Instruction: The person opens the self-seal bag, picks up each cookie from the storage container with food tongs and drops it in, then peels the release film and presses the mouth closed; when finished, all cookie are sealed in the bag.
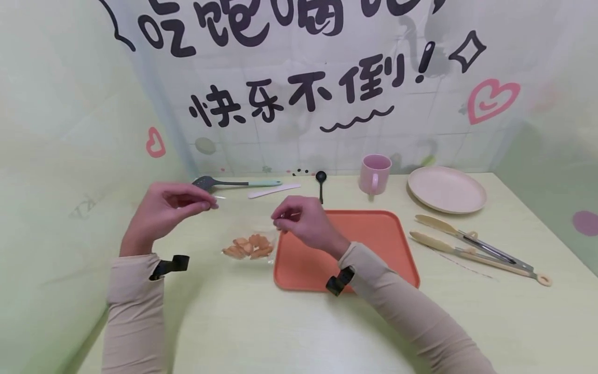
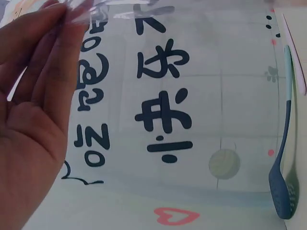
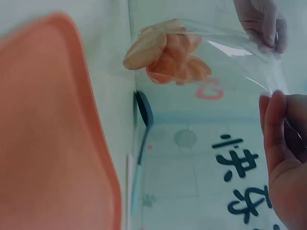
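A clear plastic bag hangs between my two hands, with several flat orange-brown pieces at its bottom. My left hand pinches one end of the bag's upper edge between thumb and fingers. At the other end, my right hand pinches the film with thumb and fingertips. Stretched film runs between both hands in the right wrist view, and crosses the top of the left wrist view above the left hand. In the head view the bag overlaps the table just left of the orange tray.
Along the back lie a slotted spatula, a pale pink flat utensil and a small black spoon. A pink mug and a pale plate stand farther right. Tongs lie right of the tray.
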Motion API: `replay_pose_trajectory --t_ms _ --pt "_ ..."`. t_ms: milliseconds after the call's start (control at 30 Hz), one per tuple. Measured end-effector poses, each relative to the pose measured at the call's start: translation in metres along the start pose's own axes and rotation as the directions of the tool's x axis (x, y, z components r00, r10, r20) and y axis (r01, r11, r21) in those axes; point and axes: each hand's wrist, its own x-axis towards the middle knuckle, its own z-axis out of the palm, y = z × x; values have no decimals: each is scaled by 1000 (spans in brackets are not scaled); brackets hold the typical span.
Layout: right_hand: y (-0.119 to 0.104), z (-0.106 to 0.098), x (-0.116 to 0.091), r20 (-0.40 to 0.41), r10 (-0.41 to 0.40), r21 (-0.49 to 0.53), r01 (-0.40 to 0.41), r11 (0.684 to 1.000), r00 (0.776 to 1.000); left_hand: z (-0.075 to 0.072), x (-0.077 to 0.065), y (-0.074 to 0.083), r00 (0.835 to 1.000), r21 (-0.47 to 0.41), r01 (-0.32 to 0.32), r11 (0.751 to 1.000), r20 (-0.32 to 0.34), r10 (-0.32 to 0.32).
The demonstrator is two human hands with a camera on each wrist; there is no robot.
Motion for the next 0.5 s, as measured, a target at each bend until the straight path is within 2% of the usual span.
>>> replay_pose_trajectory --t_ms 133,267,400,500 --pt "2 16 -3 116 66 29 -70 997 991 -16 -17 -9 992 0 84 996 95 -83" --pt "4 25 -3 205 101 21 -108 994 973 -28 -30 -18 978 -1 130 991 167 -128" --pt "10 24 5 226 134 -61 -124 990 965 -29 -27 -34 967 49 186 981 167 -192" --pt "19 21 15 239 185 -187 -142 972 953 -23 -19 -53 960 99 225 969 146 -238"
